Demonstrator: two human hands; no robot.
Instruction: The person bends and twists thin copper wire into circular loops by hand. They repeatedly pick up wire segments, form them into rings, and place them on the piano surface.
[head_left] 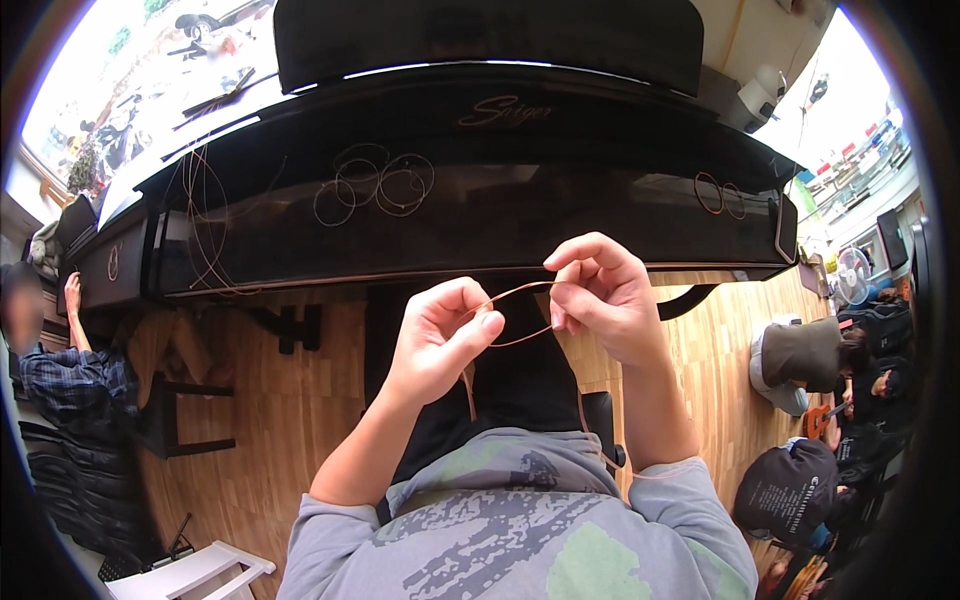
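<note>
In front of my shirt, both hands hold a thin copper-coloured string, like a guitar string, bent into a small loop. My left hand pinches it between thumb and bent fingers, and a tail hangs below that palm. My right hand grips the loop's other side, thumb against the fingers, index finger curved above. More string runs down near my right forearm. Beyond my hands is a black piano with a closed lid. Several coiled strings rest on it left of centre.
Two smaller coils lie toward the piano's right end. Loose long strings trail over its left part. A person in a plaid shirt is at the far left by a dark stool. People sit at right, near an orange guitar.
</note>
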